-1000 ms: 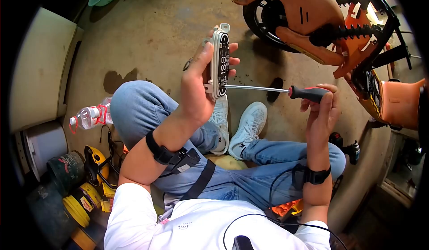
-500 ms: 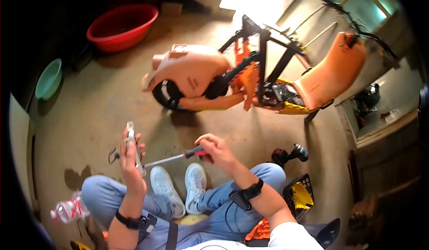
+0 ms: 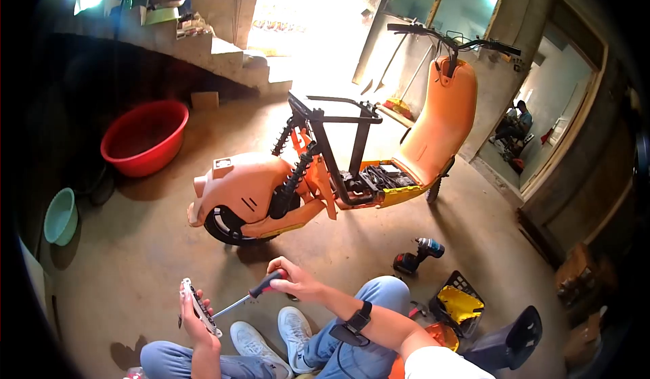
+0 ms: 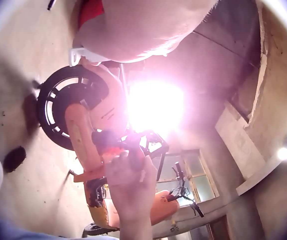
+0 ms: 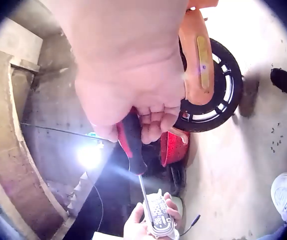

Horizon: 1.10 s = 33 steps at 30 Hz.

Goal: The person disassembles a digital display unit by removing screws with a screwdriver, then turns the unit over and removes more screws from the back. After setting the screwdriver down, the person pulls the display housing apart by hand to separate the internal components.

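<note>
My left hand (image 3: 198,326) holds an oblong digital display panel (image 5: 158,215) with a pale casing and white digits on a black face. My right hand (image 3: 296,283) grips a red-and-black screwdriver (image 3: 267,283) by its handle. Its long metal shaft slants down to the left, the tip right at the panel's lower end. In the right wrist view the right hand (image 5: 133,95) fills the upper part, fingers curled round the handle. A short dark lead (image 5: 190,224) sticks out beside the panel. In the left wrist view the panel's face is hidden behind the left hand (image 4: 133,32).
A partly stripped orange electric scooter (image 3: 318,169) stands on the floor ahead. A cordless drill (image 3: 418,255) and a black-and-yellow plastic part (image 3: 460,302) lie to the right. A red basin (image 3: 144,145) and a green basin (image 3: 61,218) stand left. A person (image 3: 521,118) sits beyond the doorway.
The head view has tilted up and swung, bringing the whole scooter and doorway into sight. Both hands keep their holds on the panel and screwdriver, whose tip stays at the panel's lower end.
</note>
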Each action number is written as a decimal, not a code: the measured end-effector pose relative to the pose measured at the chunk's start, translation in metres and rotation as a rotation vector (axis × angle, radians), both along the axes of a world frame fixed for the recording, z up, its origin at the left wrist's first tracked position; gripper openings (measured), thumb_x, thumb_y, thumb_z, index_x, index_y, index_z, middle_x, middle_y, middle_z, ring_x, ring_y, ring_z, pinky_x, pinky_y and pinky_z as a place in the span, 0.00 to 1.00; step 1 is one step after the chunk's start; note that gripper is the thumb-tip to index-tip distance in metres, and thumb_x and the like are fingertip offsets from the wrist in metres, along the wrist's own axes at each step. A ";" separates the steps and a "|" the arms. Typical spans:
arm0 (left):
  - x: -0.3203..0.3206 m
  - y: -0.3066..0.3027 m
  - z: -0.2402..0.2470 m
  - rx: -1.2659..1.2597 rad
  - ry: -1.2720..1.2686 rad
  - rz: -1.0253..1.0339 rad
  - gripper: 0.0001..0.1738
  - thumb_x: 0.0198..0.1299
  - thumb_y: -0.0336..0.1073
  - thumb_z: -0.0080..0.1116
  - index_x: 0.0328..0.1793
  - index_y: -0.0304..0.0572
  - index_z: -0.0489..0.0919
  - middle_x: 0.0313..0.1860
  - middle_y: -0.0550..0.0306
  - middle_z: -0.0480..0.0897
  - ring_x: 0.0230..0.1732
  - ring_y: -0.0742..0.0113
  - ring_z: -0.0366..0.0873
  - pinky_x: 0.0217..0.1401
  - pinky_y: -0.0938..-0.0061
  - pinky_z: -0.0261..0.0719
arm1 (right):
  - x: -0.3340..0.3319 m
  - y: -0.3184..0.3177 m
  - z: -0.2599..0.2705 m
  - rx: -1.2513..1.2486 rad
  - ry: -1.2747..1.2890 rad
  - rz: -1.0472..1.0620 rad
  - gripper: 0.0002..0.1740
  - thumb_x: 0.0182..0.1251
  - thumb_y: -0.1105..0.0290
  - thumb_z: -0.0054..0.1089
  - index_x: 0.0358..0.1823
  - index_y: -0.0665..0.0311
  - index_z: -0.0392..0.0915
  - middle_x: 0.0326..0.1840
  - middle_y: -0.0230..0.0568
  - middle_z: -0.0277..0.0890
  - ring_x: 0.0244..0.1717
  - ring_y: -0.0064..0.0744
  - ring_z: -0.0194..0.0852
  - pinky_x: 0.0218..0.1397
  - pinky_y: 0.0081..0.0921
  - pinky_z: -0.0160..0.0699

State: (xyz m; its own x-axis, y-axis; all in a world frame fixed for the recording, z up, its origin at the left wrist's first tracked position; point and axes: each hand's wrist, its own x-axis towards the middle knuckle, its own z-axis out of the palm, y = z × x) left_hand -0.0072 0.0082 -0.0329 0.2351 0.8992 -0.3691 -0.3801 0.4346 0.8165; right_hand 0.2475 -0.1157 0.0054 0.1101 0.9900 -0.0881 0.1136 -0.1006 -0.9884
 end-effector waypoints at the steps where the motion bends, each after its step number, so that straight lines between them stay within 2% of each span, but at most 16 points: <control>1: -0.001 0.001 -0.002 -0.008 0.006 -0.001 0.29 0.74 0.52 0.47 0.79 0.59 0.66 0.52 0.65 0.78 0.44 0.76 0.72 0.46 0.79 0.70 | 0.000 0.000 -0.005 0.183 -0.017 0.045 0.18 0.78 0.58 0.54 0.59 0.60 0.64 0.47 0.32 0.71 0.43 0.17 0.69 0.46 0.20 0.75; 4: -0.002 0.002 -0.005 -0.033 0.017 -0.012 0.29 0.74 0.53 0.47 0.78 0.60 0.67 0.52 0.65 0.78 0.44 0.76 0.72 0.46 0.78 0.70 | -0.013 0.007 -0.007 0.162 0.193 -0.033 0.17 0.78 0.59 0.53 0.60 0.60 0.65 0.48 0.33 0.72 0.40 0.17 0.69 0.44 0.18 0.74; 8: -0.007 0.008 -0.020 -0.009 -0.012 -0.002 0.29 0.74 0.54 0.47 0.76 0.53 0.67 0.52 0.65 0.78 0.44 0.75 0.71 0.47 0.77 0.70 | 0.000 0.007 -0.012 -0.137 0.070 0.041 0.18 0.80 0.60 0.50 0.62 0.60 0.65 0.40 0.30 0.70 0.34 0.15 0.70 0.37 0.17 0.69; 12: -0.011 0.013 -0.025 -0.022 -0.055 -0.021 0.31 0.72 0.57 0.48 0.75 0.54 0.68 0.53 0.66 0.78 0.43 0.76 0.71 0.45 0.78 0.71 | -0.009 0.006 -0.024 0.321 0.191 0.061 0.18 0.73 0.70 0.52 0.61 0.60 0.63 0.34 0.26 0.65 0.29 0.16 0.61 0.33 0.17 0.63; 14: -0.010 0.002 0.003 0.005 0.005 -0.062 0.31 0.72 0.58 0.48 0.75 0.55 0.68 0.55 0.67 0.77 0.44 0.76 0.70 0.48 0.78 0.68 | -0.007 0.006 -0.015 0.319 0.247 0.068 0.19 0.72 0.69 0.54 0.61 0.60 0.62 0.36 0.27 0.66 0.32 0.17 0.62 0.36 0.17 0.64; 16: 0.000 -0.026 0.063 -0.050 0.196 -0.076 0.29 0.68 0.62 0.55 0.66 0.56 0.74 0.48 0.69 0.73 0.45 0.72 0.68 0.51 0.69 0.68 | -0.006 0.005 -0.004 0.022 0.215 0.062 0.22 0.69 0.68 0.56 0.61 0.60 0.62 0.39 0.28 0.66 0.37 0.17 0.63 0.40 0.19 0.66; 17: 0.005 -0.034 0.076 -0.021 0.217 -0.074 0.27 0.68 0.63 0.54 0.62 0.55 0.75 0.46 0.69 0.72 0.43 0.73 0.67 0.47 0.73 0.68 | -0.003 0.006 -0.005 -0.062 0.223 0.074 0.22 0.70 0.65 0.57 0.61 0.61 0.61 0.41 0.30 0.67 0.41 0.17 0.64 0.44 0.20 0.68; 20: -0.011 0.012 -0.019 0.025 0.090 -0.081 0.30 0.72 0.58 0.47 0.75 0.57 0.68 0.56 0.69 0.77 0.45 0.75 0.70 0.50 0.78 0.67 | -0.007 -0.002 -0.007 0.161 0.128 -0.013 0.22 0.73 0.60 0.57 0.60 0.61 0.61 0.41 0.30 0.67 0.41 0.18 0.64 0.45 0.20 0.69; 22: -0.002 -0.004 0.015 0.009 0.095 -0.043 0.29 0.74 0.57 0.44 0.74 0.54 0.69 0.55 0.69 0.77 0.43 0.76 0.70 0.48 0.78 0.68 | -0.009 0.005 -0.021 0.363 0.114 -0.022 0.22 0.74 0.58 0.56 0.60 0.61 0.61 0.40 0.30 0.67 0.40 0.18 0.64 0.45 0.20 0.69; 24: 0.004 -0.028 0.068 -0.078 0.210 -0.097 0.26 0.68 0.63 0.54 0.59 0.54 0.76 0.42 0.69 0.72 0.40 0.74 0.68 0.43 0.76 0.67 | -0.010 0.007 -0.025 0.311 0.091 -0.029 0.23 0.73 0.59 0.56 0.60 0.62 0.61 0.41 0.31 0.66 0.42 0.20 0.65 0.47 0.21 0.69; 25: 0.003 -0.027 0.066 -0.082 0.214 -0.094 0.26 0.68 0.63 0.54 0.59 0.54 0.76 0.42 0.69 0.72 0.40 0.74 0.68 0.43 0.76 0.67 | -0.010 0.001 -0.007 0.108 0.115 -0.036 0.23 0.73 0.59 0.56 0.60 0.62 0.61 0.43 0.33 0.67 0.47 0.21 0.66 0.51 0.23 0.68; 27: -0.001 -0.023 0.061 -0.089 0.242 -0.158 0.26 0.67 0.64 0.55 0.57 0.53 0.76 0.40 0.69 0.71 0.39 0.74 0.68 0.41 0.76 0.67 | -0.009 0.000 0.001 0.043 0.129 -0.020 0.23 0.72 0.60 0.58 0.59 0.62 0.61 0.43 0.33 0.67 0.48 0.22 0.66 0.52 0.24 0.69; 29: 0.002 -0.022 0.059 -0.069 0.229 -0.134 0.27 0.67 0.64 0.55 0.57 0.53 0.76 0.40 0.69 0.72 0.39 0.74 0.68 0.41 0.76 0.67 | -0.010 0.001 -0.001 -0.021 0.143 -0.003 0.23 0.71 0.61 0.59 0.59 0.62 0.61 0.44 0.34 0.67 0.50 0.22 0.67 0.53 0.25 0.69; 30: 0.003 -0.021 0.056 -0.049 0.218 -0.110 0.28 0.66 0.65 0.56 0.57 0.53 0.76 0.40 0.69 0.72 0.39 0.74 0.68 0.41 0.76 0.68 | -0.011 0.001 -0.008 0.174 0.211 -0.016 0.23 0.69 0.63 0.60 0.59 0.62 0.61 0.44 0.33 0.67 0.49 0.22 0.68 0.52 0.24 0.69; 31: 0.002 -0.006 0.022 -0.014 0.112 -0.081 0.27 0.70 0.59 0.49 0.66 0.51 0.72 0.46 0.67 0.75 0.42 0.75 0.69 0.44 0.77 0.69 | -0.015 0.002 -0.013 0.363 0.288 -0.024 0.24 0.68 0.65 0.61 0.59 0.62 0.61 0.44 0.33 0.68 0.48 0.22 0.68 0.51 0.24 0.70; 33: -0.006 0.014 -0.025 0.048 0.009 -0.089 0.30 0.75 0.53 0.41 0.77 0.48 0.66 0.55 0.64 0.77 0.49 0.72 0.71 0.53 0.74 0.70 | -0.007 0.004 -0.016 0.336 0.100 -0.046 0.25 0.66 0.67 0.63 0.59 0.63 0.62 0.45 0.33 0.70 0.47 0.22 0.68 0.52 0.23 0.71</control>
State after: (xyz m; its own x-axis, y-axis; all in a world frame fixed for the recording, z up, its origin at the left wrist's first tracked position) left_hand -0.0136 0.0217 -0.0584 0.3117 0.8915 -0.3288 -0.3339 0.4267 0.8405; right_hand 0.2406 -0.1120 -0.0101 0.1630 0.9597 0.2291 0.0171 0.2294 -0.9732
